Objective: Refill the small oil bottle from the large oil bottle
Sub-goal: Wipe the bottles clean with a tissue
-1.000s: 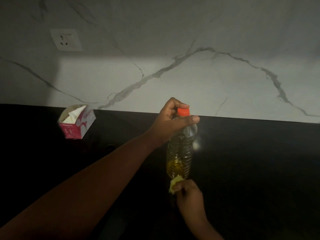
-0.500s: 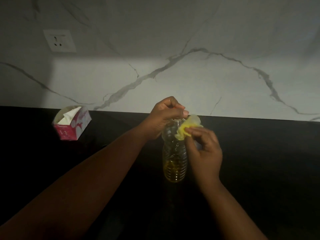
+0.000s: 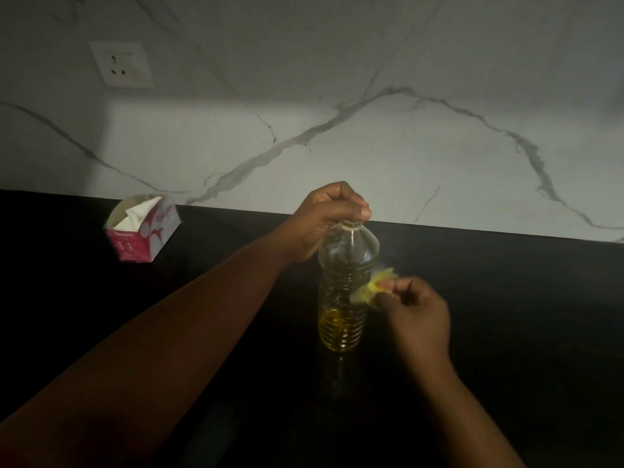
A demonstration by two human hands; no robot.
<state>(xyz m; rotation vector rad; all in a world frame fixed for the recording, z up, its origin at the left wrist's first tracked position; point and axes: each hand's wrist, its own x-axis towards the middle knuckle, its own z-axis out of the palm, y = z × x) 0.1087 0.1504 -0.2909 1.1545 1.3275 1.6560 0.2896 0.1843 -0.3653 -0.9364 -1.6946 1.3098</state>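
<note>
The small oil bottle [image 3: 345,292] stands upright in the middle of the counter [image 3: 506,315], a little in from its back edge, with only a shallow layer of yellow oil at the bottom. I judge it light, thin-walled and easy to dent, likely greasy, so the ribbed waist or the neck is the place to hold it. My left hand [image 3: 329,219] is curled at the open mouth; whether it holds the cap I cannot tell. My right hand [image 3: 417,310] pinches a yellow rag [image 3: 373,288] against the bottle's right side. A tissue box [image 3: 143,228] sits near the back edge to the left; the counter's right side gives room.
</note>
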